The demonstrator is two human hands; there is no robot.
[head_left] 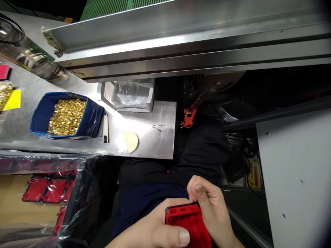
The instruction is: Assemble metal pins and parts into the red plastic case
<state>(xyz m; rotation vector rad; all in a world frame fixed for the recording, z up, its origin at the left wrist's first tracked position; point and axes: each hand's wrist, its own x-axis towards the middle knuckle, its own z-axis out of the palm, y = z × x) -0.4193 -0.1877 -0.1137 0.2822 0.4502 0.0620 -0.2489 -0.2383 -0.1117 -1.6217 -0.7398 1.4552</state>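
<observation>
My left hand [157, 224] is closed around a red plastic case [188, 220] with a black outer edge, low in the head view above my lap. The case's hollow red inside faces up, and my left thumb lies over its near side. My right hand [212, 203] is at the case's right side and upper corner, with its fingers curled and the thumb bent over. Whatever may be between those right fingertips is hidden.
On the metal table stand a blue bin [94, 117] of small brass pieces, a clear bin [151, 93], a cutter knife [106, 127] and a tan half-disc [131, 141]. Wrapped red cases [54, 190] fill a lined box at left. A metal conveyor rail [181, 44] crosses above.
</observation>
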